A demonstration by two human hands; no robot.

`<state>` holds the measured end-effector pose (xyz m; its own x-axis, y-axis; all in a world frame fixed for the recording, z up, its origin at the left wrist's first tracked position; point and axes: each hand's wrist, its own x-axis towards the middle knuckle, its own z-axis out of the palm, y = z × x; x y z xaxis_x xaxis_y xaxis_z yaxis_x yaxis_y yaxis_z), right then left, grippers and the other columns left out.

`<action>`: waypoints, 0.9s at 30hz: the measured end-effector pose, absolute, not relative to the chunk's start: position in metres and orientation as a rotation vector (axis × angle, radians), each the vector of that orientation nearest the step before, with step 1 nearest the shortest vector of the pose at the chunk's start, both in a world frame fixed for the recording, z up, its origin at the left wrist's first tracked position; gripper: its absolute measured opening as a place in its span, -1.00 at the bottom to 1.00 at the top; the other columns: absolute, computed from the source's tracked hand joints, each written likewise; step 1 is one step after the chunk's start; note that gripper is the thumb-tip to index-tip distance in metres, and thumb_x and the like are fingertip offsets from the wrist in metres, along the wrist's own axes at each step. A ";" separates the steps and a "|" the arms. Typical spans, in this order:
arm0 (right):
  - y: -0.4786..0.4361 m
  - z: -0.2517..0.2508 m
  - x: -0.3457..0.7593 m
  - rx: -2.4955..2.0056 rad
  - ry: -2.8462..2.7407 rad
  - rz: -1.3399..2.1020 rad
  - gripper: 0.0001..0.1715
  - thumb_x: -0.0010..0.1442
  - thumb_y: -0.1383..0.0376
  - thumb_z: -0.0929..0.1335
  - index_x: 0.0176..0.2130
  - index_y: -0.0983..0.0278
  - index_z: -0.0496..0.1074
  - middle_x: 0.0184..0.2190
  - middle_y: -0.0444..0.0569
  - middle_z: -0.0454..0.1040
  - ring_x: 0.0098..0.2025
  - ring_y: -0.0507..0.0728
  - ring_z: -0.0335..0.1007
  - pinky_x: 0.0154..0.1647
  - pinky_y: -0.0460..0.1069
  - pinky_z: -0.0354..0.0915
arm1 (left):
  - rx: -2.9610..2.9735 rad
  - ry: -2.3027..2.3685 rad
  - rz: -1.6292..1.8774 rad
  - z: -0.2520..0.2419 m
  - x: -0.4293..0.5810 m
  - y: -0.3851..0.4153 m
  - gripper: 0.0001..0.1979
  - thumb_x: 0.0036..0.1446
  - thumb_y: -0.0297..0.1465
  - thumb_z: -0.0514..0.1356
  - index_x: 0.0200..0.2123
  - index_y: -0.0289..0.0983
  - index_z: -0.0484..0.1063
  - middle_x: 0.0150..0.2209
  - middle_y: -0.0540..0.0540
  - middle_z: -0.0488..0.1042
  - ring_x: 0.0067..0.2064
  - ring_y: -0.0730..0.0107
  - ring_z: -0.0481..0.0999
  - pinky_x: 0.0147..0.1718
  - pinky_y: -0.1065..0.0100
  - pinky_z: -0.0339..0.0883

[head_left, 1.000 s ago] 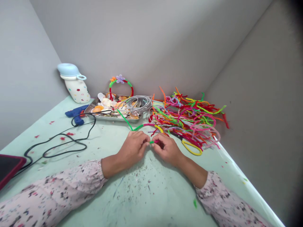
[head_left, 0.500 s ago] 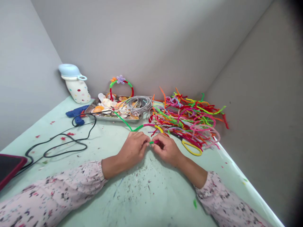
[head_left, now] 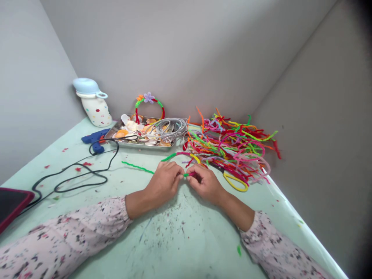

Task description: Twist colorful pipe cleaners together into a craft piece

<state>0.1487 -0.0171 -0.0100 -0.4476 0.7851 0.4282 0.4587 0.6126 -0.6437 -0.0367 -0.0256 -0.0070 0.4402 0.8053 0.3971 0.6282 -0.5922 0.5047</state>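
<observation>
My left hand (head_left: 168, 179) and my right hand (head_left: 205, 183) meet fingertip to fingertip above the table, each pinching a band wrapped in coloured pipe cleaner. Green and magenta show in the small gap between them. The band's far side (head_left: 181, 153) curves behind my hands in green, pink and yellow. From behind my left hand a loose green pipe cleaner end (head_left: 138, 166) sticks out to the left. My palms and curled fingers hide the rest of the band. Just beyond my right hand lie scissors with a yellow handle (head_left: 236, 182).
A metal tray (head_left: 139, 146) of shells holds a coil of grey wire (head_left: 171, 128); a flowered hoop (head_left: 162, 112) stands at it. Pipe cleaners (head_left: 229, 143) heap at right. At left are a blue glue gun (head_left: 94, 137), black cord (head_left: 78, 190), bottle (head_left: 95, 110) and red-edged device (head_left: 13, 205).
The loose green end has swung down and left, from pointing toward the tray to lying low beside my left hand. Both hands stay in nearly the same place.
</observation>
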 end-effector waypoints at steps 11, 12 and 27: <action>-0.017 -0.012 0.150 -0.968 -2.113 0.569 -0.91 0.12 0.42 0.29 -0.33 0.26 0.37 -0.46 -0.12 0.35 -0.44 0.04 0.25 -0.41 -0.07 0.19 | 2.365 1.230 0.932 -0.005 -0.036 -0.024 -0.96 0.15 -0.44 0.14 -0.36 -0.27 0.38 -0.35 -0.04 0.46 -0.23 0.27 0.41 -0.17 0.20 0.18; -0.017 -0.012 0.150 -0.967 -2.113 0.575 -0.91 0.12 0.42 0.29 -0.33 0.26 0.37 -0.45 -0.12 0.35 -0.44 0.04 0.25 -0.41 -0.07 0.19 | 2.367 1.234 0.925 -0.005 -0.036 -0.024 -0.95 0.16 -0.45 0.13 -0.36 -0.27 0.38 -0.36 -0.04 0.46 -0.24 0.27 0.41 -0.18 0.20 0.18; -0.017 -0.010 0.150 -1.014 -2.100 0.637 -0.89 0.12 0.42 0.29 -0.30 0.28 0.38 -0.45 -0.12 0.36 -0.45 0.03 0.24 -0.42 -0.08 0.18 | 2.399 1.268 0.859 -0.006 -0.036 -0.025 -0.89 0.22 -0.42 0.09 -0.36 -0.29 0.36 -0.38 -0.04 0.43 -0.25 0.28 0.39 -0.18 0.20 0.16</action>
<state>0.1497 -0.0170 -0.0103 -0.4414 0.8116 0.3826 0.4625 0.5712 -0.6781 -0.0359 -0.0245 -0.0063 0.4335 0.8226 0.3679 0.6469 -0.5683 0.5084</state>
